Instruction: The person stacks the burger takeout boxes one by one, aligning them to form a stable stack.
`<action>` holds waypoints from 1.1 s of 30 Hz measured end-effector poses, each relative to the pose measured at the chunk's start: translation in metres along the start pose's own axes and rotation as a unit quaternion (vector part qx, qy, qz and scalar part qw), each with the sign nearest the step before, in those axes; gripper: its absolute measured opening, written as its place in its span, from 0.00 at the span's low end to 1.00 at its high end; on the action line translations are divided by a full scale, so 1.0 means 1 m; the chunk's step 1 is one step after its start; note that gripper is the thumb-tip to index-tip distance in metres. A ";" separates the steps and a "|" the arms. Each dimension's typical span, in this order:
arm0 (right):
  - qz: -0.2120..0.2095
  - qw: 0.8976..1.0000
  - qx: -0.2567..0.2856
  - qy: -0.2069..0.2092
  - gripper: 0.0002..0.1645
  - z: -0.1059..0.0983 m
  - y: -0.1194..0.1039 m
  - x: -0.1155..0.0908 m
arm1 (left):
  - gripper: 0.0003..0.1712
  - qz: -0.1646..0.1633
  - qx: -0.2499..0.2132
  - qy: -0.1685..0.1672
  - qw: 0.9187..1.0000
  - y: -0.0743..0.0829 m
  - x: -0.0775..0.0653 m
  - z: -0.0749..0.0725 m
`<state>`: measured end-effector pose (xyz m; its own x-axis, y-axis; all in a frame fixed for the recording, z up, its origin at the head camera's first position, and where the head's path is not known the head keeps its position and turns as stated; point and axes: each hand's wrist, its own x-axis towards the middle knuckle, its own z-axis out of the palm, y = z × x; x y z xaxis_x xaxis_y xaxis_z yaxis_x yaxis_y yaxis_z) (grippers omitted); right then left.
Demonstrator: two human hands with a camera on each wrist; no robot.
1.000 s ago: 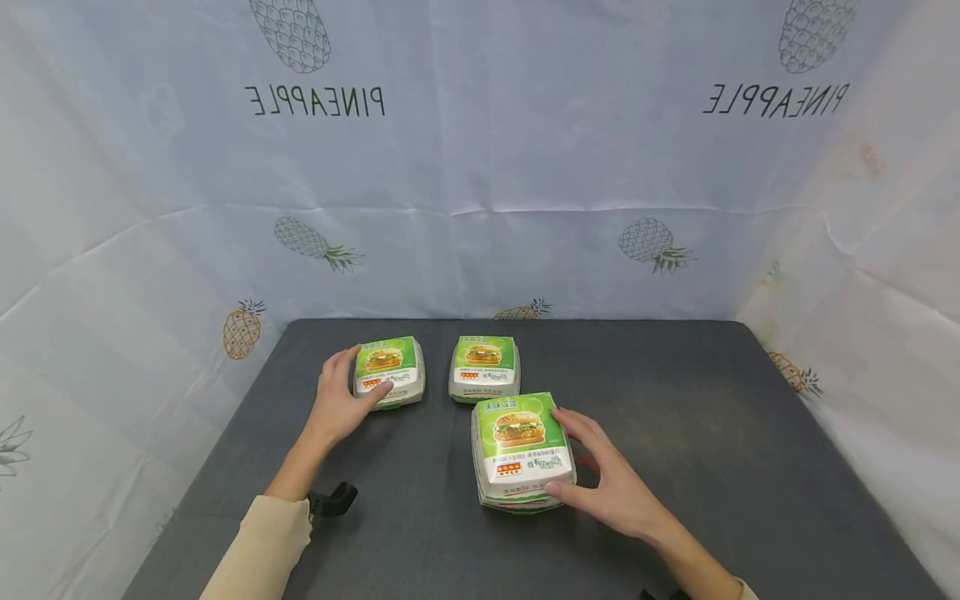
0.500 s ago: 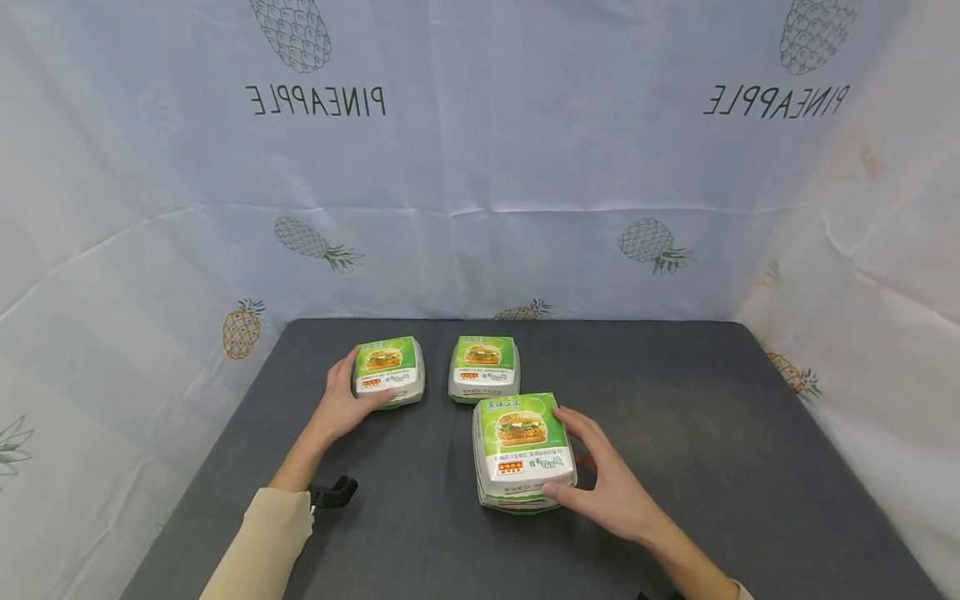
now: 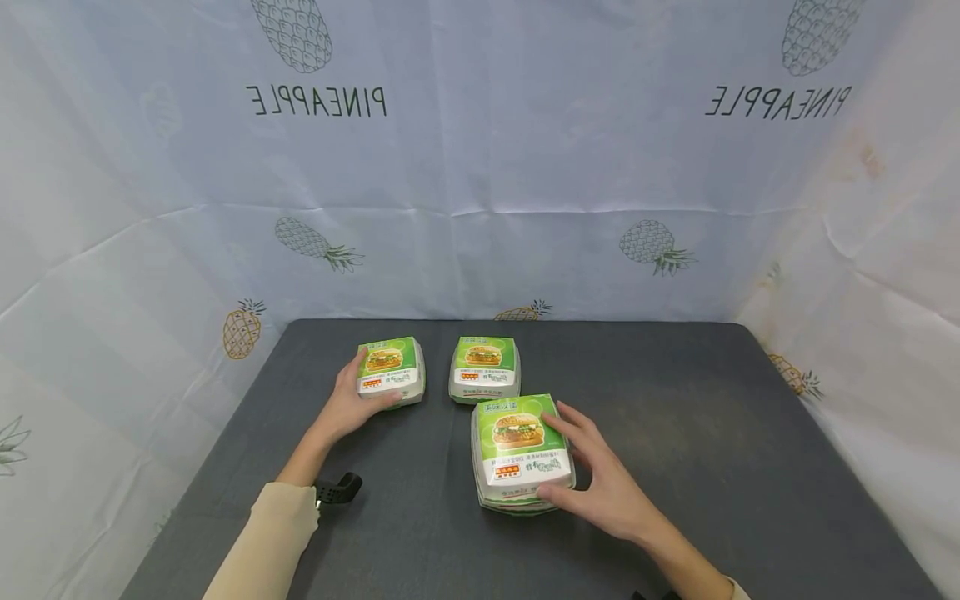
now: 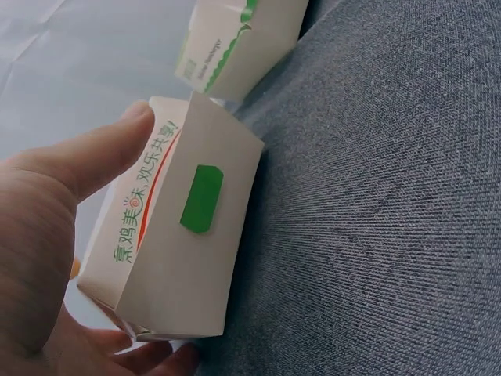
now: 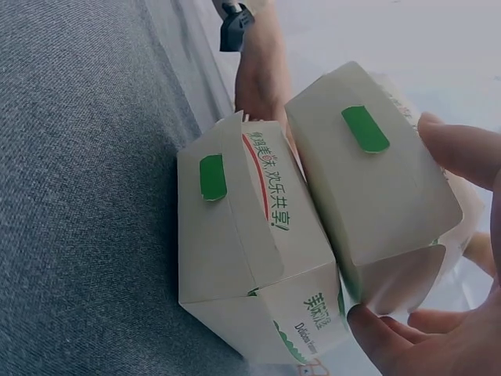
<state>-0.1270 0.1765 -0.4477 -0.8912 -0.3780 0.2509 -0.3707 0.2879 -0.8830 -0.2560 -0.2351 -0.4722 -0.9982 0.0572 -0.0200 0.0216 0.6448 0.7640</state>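
Green-and-white paper burger boxes with a burger printed on the lid stand on the dark table. My left hand (image 3: 347, 410) grips the far-left burger box (image 3: 390, 382), thumb along its front and fingers at its left side. In the left wrist view that burger box (image 4: 200, 258) shows a green tab, with fingertips curling past its lower edge. Toward the front, my right hand (image 3: 603, 483) holds the upper burger box (image 3: 517, 458) of a two-high stack, thumb at the front and fingers at the right side. The lower burger box (image 5: 227, 235) shows beneath it in the right wrist view.
Another burger box (image 3: 485, 379) stands at the back middle, just behind the stack. The dark tabletop (image 3: 712, 433) reaches back to a white cloth (image 3: 480, 167) printed with pineapples. A black strap (image 3: 339, 488) sits on the left wrist.
My left hand has shifted slightly right around its box. The right hand's fingers have slid a little further over the upper box's lid. The boxes have hardly moved.
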 end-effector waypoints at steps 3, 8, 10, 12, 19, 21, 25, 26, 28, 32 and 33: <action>0.002 1.000 -0.005 0.004 0.48 0.001 0.000 0.000 | 0.66 0.004 -0.003 0.000 1.000 -0.001 0.000 0.001; 0.005 1.000 -0.015 0.016 0.48 0.002 -0.002 -0.001 | 0.65 0.010 -0.008 0.005 1.000 -0.001 -0.001 0.000; 0.007 1.000 -0.020 0.020 0.48 0.002 -0.002 -0.001 | 0.64 0.010 -0.007 0.007 1.000 -0.001 -0.001 0.000; 0.009 0.999 -0.024 0.025 0.48 0.002 -0.003 -0.002 | 0.64 0.010 -0.006 0.009 1.000 -0.001 -0.001 0.000; 0.012 0.999 -0.032 0.031 0.48 0.001 -0.003 -0.004 | 0.63 0.010 -0.007 0.015 1.000 -0.003 0.000 0.001; 0.012 0.999 -0.026 0.027 0.47 0.001 -0.002 -0.005 | 0.63 0.008 -0.008 0.016 1.000 -0.004 0.000 0.001; 0.009 0.999 -0.022 0.023 0.47 0.002 0.000 -0.005 | 0.63 0.002 -0.011 0.017 1.000 -0.004 0.000 0.002; 0.008 0.999 -0.023 0.023 0.47 0.002 0.001 -0.005 | 0.63 0.002 -0.012 0.017 1.000 -0.004 0.000 0.003; 0.006 0.999 -0.026 0.024 0.47 0.002 0.001 -0.005 | 0.63 0.001 -0.011 0.018 1.000 -0.004 0.000 0.003; 0.009 0.999 -0.031 0.024 0.47 0.002 0.002 -0.005 | 0.61 0.003 -0.012 0.020 1.000 -0.005 0.000 0.004; 0.010 0.999 -0.033 0.024 0.47 0.002 0.002 -0.005 | 0.61 0.005 -0.012 0.021 1.000 -0.005 0.000 0.004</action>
<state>-0.1231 0.1770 -0.4511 -0.9096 -0.3288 0.2542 -0.3678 0.3522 -0.8606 -0.2557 -0.2349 -0.4788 -0.9994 0.0308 0.0137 0.0300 0.6263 0.7790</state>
